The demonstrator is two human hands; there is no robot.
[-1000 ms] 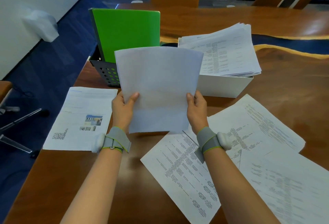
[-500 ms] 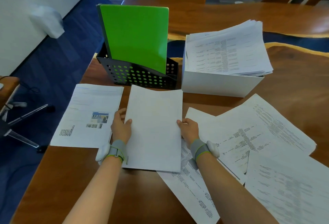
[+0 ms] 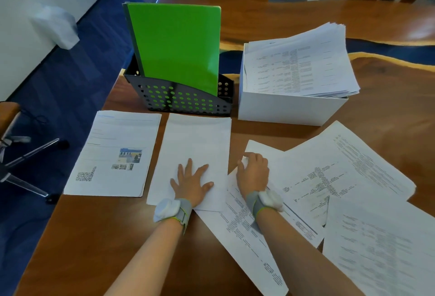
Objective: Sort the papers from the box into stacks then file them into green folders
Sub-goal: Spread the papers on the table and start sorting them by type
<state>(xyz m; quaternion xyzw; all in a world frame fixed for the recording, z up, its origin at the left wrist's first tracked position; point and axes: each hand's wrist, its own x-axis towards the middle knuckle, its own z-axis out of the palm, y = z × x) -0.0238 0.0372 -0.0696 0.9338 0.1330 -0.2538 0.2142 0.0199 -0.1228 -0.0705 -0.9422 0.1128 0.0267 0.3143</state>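
Note:
A blank white sheet (image 3: 197, 138) lies flat on the wooden table (image 3: 94, 237), and my left hand (image 3: 191, 182) presses on its lower part with fingers spread. Just right of it, my right hand (image 3: 253, 173) has its fingers curled on the upper left corner of a printed sheet (image 3: 263, 152) among several loose printed sheets (image 3: 329, 166). A white box (image 3: 282, 109) behind them holds a thick pile of papers (image 3: 299, 67). A green folder (image 3: 176, 44) stands upright in a black perforated rack (image 3: 179, 102).
A small stack whose top page carries photos and a QR code (image 3: 115, 152) lies left of the blank sheet. The table's left edge runs close by, with a chair base (image 3: 23, 154) on the blue floor beyond it.
The blank sheet, held upright in both hands a second ago, has been laid flat before the rack. My left hand moved on top of it; my right hand shifted right to the printed sheets.

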